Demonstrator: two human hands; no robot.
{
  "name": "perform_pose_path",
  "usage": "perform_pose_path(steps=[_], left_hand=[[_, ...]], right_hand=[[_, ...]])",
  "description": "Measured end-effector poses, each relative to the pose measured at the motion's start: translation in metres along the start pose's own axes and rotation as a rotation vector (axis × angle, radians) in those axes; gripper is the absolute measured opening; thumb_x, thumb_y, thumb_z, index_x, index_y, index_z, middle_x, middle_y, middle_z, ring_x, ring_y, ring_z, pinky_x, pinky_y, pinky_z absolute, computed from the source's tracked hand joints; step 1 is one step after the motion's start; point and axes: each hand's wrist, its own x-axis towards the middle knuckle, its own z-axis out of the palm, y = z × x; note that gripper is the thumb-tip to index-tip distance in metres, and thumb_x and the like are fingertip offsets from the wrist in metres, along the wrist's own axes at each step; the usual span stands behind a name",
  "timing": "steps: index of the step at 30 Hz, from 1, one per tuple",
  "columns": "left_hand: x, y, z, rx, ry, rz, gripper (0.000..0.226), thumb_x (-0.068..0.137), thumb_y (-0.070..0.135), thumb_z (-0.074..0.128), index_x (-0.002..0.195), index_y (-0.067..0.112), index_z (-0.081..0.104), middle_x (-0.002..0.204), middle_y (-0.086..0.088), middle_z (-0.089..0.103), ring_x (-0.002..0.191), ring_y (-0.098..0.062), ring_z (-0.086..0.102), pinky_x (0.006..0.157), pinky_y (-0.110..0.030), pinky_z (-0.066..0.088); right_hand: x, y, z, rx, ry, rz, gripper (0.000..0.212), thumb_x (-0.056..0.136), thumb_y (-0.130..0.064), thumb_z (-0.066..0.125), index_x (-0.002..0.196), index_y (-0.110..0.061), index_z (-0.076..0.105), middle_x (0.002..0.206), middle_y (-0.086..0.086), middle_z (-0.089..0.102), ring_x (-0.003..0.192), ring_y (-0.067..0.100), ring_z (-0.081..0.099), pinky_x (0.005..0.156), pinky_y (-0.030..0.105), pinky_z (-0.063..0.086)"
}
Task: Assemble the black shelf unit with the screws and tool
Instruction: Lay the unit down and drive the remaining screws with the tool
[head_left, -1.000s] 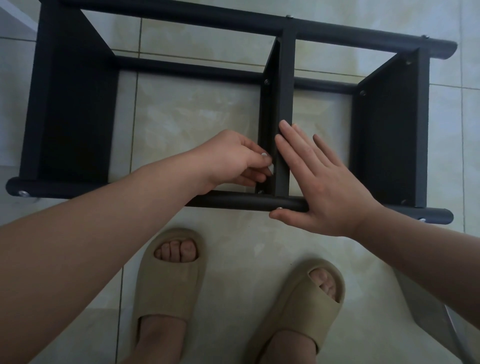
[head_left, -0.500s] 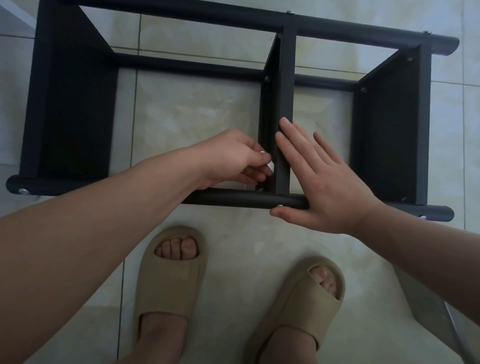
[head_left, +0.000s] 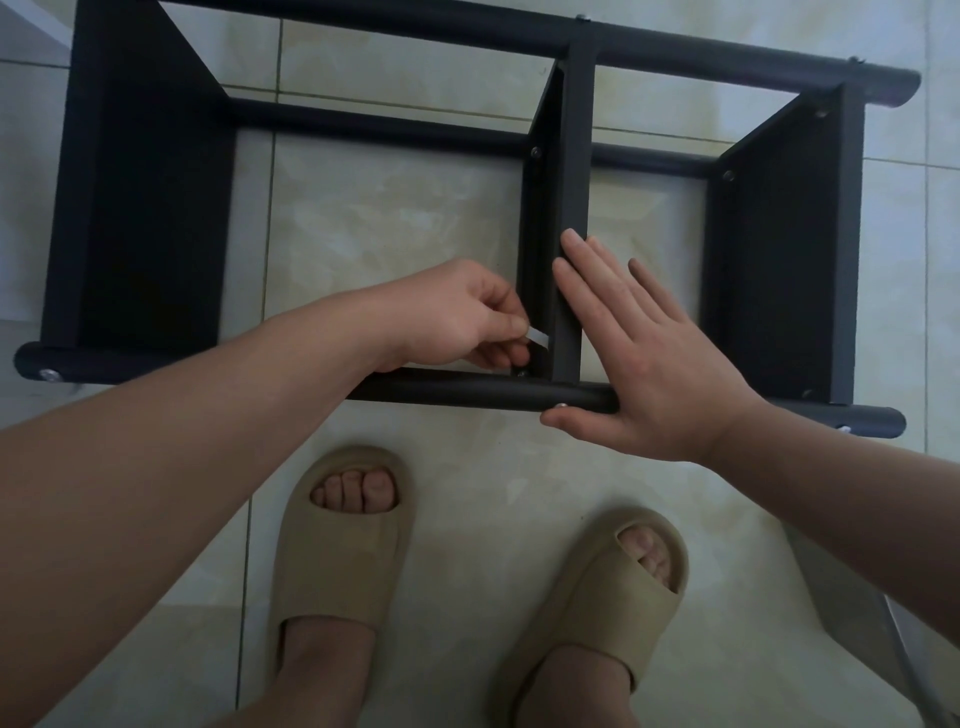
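Nearly done, I judge: the black shelf unit (head_left: 145, 208) lies on the floor (head_left: 389, 218), 3 panels joined to its tubes, left hand (head_left: 447, 317) pinching a small tool (head_left: 537, 339) at the middle panel (head_left: 571, 182)'s near screw (head_left: 519, 372), right hand (head_left: 639, 364) pressing flat, fingers straight.

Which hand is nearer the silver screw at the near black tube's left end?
Left hand: pinching a white tool right of the silver screw, short of the black divider; right hand lies beyond it.
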Motion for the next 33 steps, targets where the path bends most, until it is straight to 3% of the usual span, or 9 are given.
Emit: perform_pose_path(steps=[10, 15, 25, 29, 33], left_hand=[[-0.003, -0.006, -0.004, 0.138, -0.071, 0.008, 0.015, 0.098, 0.013, 0.062, 0.085, 0.018, 0.07, 0.079, 0.004, 0.076, 0.077, -0.01, 0.071, 0.082, -0.032, 0.057], [-0.005, -0.005, -0.005, 0.248, -0.081, 0.023, 0.016, 0.095, 0.02, 0.066, 0.081, 0.021, 0.072, 0.062, 0.012, 0.066, 0.055, 0.0, 0.056, 0.064, -0.026, 0.041], [-0.003, -0.005, -0.007, 0.287, -0.153, -0.006, 0.015, 0.095, 0.023, 0.067, 0.082, 0.026, 0.073, 0.066, 0.013, 0.069, 0.06, 0.001, 0.06, 0.068, -0.026, 0.043], [-0.003, -0.006, -0.013, 0.297, -0.068, 0.049, 0.011, 0.09, 0.023, 0.073, 0.085, 0.033, 0.076, 0.079, 0.012, 0.075, 0.078, -0.004, 0.07, 0.083, -0.029, 0.054], [-0.002, -0.003, -0.013, 0.373, 0.034, 0.145, 0.017, 0.088, 0.025, 0.075, 0.082, 0.04, 0.07, 0.08, 0.024, 0.072, 0.078, 0.008, 0.067, 0.075, -0.019, 0.05]], right_hand=[[0.0, 0.0, 0.0, -0.003, -0.005, 0.001, 0.105, 0.091, -0.076, 0.04, 0.161, -0.005, 0.011, 0.17, 0.01, -0.001, 0.157, 0.025, -0.001, 0.124, 0.056, 0.017], [0.0, 0.0, 0.001, -0.003, -0.008, -0.001, 0.105, 0.091, -0.077, 0.04, 0.161, -0.005, 0.01, 0.17, 0.01, -0.002, 0.157, 0.025, -0.001, 0.124, 0.056, 0.017], [0.0, 0.0, 0.0, -0.001, -0.007, 0.0, 0.105, 0.091, -0.076, 0.041, 0.161, -0.005, 0.01, 0.17, 0.01, -0.002, 0.157, 0.025, -0.001, 0.124, 0.056, 0.017], [0.0, 0.0, 0.001, -0.011, -0.011, -0.001, 0.105, 0.091, -0.077, 0.039, 0.162, -0.006, 0.008, 0.17, 0.01, -0.003, 0.157, 0.025, -0.002, 0.124, 0.055, 0.015], [-0.001, 0.001, 0.001, -0.007, -0.01, -0.002, 0.105, 0.091, -0.077, 0.041, 0.161, -0.006, 0.009, 0.17, 0.01, -0.003, 0.157, 0.025, -0.002, 0.124, 0.056, 0.016]])
